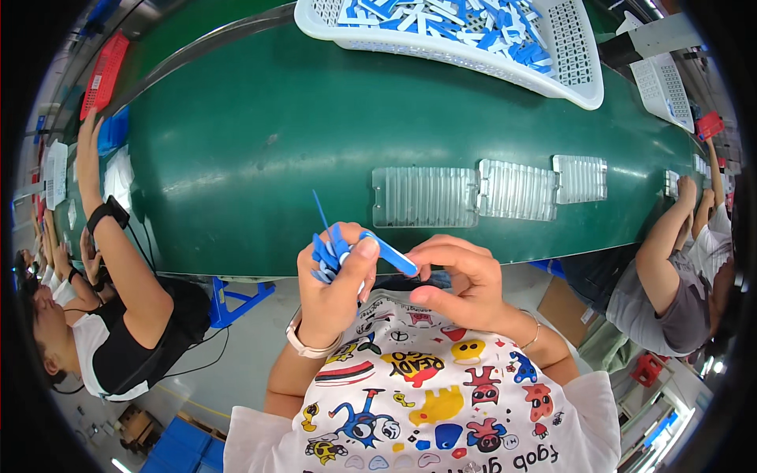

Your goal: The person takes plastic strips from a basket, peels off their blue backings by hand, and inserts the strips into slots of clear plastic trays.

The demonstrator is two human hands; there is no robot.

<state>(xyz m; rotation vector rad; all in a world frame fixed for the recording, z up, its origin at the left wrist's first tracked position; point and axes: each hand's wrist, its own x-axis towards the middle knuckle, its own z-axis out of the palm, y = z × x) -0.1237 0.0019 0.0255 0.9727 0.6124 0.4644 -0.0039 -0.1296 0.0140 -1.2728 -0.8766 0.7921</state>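
My left hand point(335, 284) is closed around a bunch of small blue plastic parts point(326, 254), with one thin blue strip sticking up from the bunch. A longer blue and white plastic piece point(392, 254) spans between my two hands; my left thumb presses on one end and the fingers of my right hand point(457, 280) pinch the other end. Both hands hover near the front edge of the green belt point(260, 142), just above my lap. Beyond them lie three clear ribbed plastic trays point(426, 197) in a row.
A white perforated basket point(579, 75) with several blue and white pieces sits at the far side. One person on my left reaches onto the belt; another person on my right rests an arm on it. A red basket point(102, 75) stands far left.
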